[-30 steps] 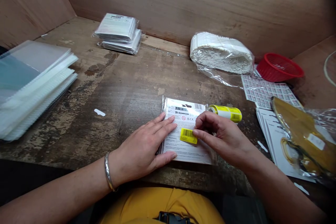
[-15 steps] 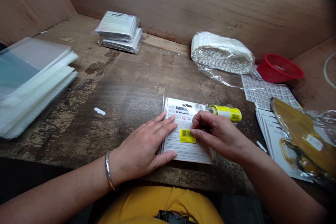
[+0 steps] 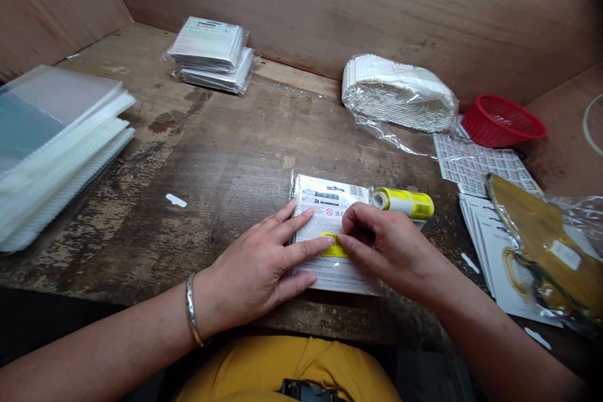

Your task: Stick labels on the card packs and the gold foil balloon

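My left hand point(image 3: 249, 270) is spread flat on a clear-bagged white card packet point(image 3: 325, 198) near the front edge of the worn wooden tabletop point(image 3: 221, 157), while my right hand point(image 3: 391, 251) pinches at the end of a yellow barcode sticker point(image 3: 333, 246). A yellow-and-white label roll point(image 3: 404, 202) sits just beside the packet.

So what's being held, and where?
The left hand pins the wrapped card flat; the right hand's fingertips rest at the yellow barcode sticker's edge, hold unclear.

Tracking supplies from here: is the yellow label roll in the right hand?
No, the yellow label roll lies on the wooden bench beyond the right hand, which rests on the plastic-sleeved card.
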### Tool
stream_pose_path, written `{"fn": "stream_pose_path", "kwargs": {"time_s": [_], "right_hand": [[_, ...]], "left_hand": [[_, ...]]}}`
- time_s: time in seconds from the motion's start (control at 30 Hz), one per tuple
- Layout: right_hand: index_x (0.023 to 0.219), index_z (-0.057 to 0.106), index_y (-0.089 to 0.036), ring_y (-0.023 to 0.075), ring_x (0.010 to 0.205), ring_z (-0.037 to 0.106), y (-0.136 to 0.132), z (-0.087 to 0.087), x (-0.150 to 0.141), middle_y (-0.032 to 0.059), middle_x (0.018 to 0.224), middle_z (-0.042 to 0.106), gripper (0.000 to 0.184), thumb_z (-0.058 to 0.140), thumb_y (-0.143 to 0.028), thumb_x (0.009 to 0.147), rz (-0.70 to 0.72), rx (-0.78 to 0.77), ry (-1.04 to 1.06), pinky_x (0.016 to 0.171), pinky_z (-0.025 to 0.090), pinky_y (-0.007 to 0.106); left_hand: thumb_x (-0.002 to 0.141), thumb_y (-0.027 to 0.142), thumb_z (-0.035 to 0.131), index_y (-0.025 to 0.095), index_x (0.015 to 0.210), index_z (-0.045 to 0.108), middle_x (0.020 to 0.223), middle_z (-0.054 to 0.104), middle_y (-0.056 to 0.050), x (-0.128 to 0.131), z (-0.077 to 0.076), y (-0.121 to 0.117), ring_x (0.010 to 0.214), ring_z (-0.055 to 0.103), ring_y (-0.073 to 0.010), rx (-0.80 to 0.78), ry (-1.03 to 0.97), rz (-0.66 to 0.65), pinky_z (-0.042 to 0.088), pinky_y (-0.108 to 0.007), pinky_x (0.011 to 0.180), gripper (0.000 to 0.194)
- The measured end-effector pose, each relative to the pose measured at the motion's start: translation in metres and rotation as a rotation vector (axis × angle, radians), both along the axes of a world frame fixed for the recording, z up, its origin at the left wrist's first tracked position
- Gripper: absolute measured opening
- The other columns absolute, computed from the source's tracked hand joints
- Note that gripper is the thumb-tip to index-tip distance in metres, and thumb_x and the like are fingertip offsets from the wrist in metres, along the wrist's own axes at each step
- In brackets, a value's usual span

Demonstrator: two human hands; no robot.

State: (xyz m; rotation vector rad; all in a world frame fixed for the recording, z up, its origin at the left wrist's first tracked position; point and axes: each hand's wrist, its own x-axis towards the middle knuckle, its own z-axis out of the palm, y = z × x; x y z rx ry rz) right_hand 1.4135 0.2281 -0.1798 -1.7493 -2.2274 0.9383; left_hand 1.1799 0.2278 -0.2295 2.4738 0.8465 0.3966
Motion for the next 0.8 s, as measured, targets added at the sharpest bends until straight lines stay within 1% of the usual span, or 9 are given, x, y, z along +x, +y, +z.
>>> {"fn": "stream_pose_path", "kwargs": {"time_s": [0.17,0.27,0.33,0.4,0.47,0.53,0.6,0.73,0.8], "right_hand": [[0.074,0.047,-0.021,0.0107,0.053,0.046,-0.002,0.000,-0.006,-0.0031,0.061,0.054,0.012,0.054,-0.022,0.084,0.001,0.061,-0.117,0.051,0.034,0.023],[0.077,0.048,-0.021,0.0148,0.056,0.051,-0.007,0.004,-0.012,0.0002,0.066,0.058,0.010,0.053,-0.025,0.085,0.010,0.138,-0.310,0.051,0.036,0.027],[0.083,0.052,-0.020,0.0213,0.065,0.057,-0.012,0.009,-0.014,0.0069,0.076,0.063,0.008,0.053,-0.028,0.086,0.014,0.269,-0.496,0.054,0.041,0.031],[0.097,0.058,-0.015,0.0305,0.087,0.061,-0.021,0.010,-0.014,0.0176,0.101,0.065,0.017,0.050,-0.028,0.087,0.022,0.456,-0.607,0.068,0.048,0.040],[0.117,0.057,-0.013,0.0360,0.117,0.051,-0.034,0.005,-0.012,0.0200,0.130,0.055,0.032,0.048,-0.026,0.089,0.081,0.583,-0.583,0.092,0.044,0.049],[0.134,0.048,-0.015,0.0351,0.135,0.034,-0.051,-0.007,-0.009,0.0128,0.145,0.045,0.044,0.047,-0.027,0.091,0.188,0.598,-0.512,0.108,0.029,0.054],[0.141,0.040,-0.017,0.0362,0.139,0.026,-0.068,-0.022,-0.005,0.0112,0.148,0.041,0.052,0.047,-0.032,0.091,0.219,0.571,-0.501,0.109,0.024,0.057],[0.146,0.029,-0.014,0.0406,0.141,0.020,-0.087,-0.035,0.000,0.0203,0.156,0.019,0.062,0.047,-0.035,0.091,-0.024,0.614,-0.457,0.107,0.025,0.063],[0.147,0.028,-0.016,0.0399,0.142,0.018,-0.087,-0.036,0.000,0.0194,0.157,0.015,0.064,0.048,-0.037,0.090,-0.017,0.628,-0.395,0.107,0.027,0.061]], "left_hand": [[0.094,0.040,0.049,0.035,0.133,0.050,0.153,0.031,-0.009,0.000,0.002,0.001,0.143,0.020,-0.0352,0.036,0.020,-0.021,0.035,-0.054,0.109,0.040],[0.094,0.040,0.048,0.034,0.132,0.052,0.152,0.032,-0.010,0.001,0.004,0.001,0.141,0.023,-0.0365,0.050,0.039,-0.021,0.036,-0.055,0.107,0.039],[0.094,0.041,0.048,0.035,0.132,0.052,0.152,0.033,-0.011,0.001,0.005,0.001,0.141,0.025,-0.0369,0.055,0.051,-0.018,0.037,-0.057,0.106,0.039],[0.094,0.041,0.047,0.035,0.132,0.052,0.152,0.032,-0.011,0.002,0.005,0.001,0.140,0.025,-0.0370,0.057,0.054,-0.019,0.036,-0.058,0.106,0.038],[0.094,0.041,0.048,0.034,0.132,0.052,0.152,0.032,-0.010,0.002,0.004,0.001,0.140,0.026,-0.0369,0.056,0.052,-0.021,0.036,-0.058,0.106,0.039],[0.093,0.041,0.048,0.033,0.133,0.051,0.153,0.032,-0.010,0.002,0.003,0.001,0.141,0.025,-0.0368,0.057,0.050,-0.016,0.036,-0.058,0.106,0.041],[0.093,0.041,0.050,0.032,0.135,0.050,0.153,0.030,-0.010,0.001,0.002,0.001,0.141,0.024,-0.0361,0.063,0.059,-0.010,0.035,-0.057,0.107,0.043],[0.091,0.043,0.052,0.026,0.142,0.040,0.154,0.029,-0.009,0.001,0.001,0.000,0.142,0.023,-0.0328,0.053,0.079,0.013,0.030,-0.055,0.112,0.055],[0.091,0.044,0.052,0.024,0.145,0.035,0.154,0.030,-0.009,0.001,0.002,-0.001,0.142,0.023,-0.0317,0.034,0.077,0.016,0.029,-0.054,0.113,0.060]]}}
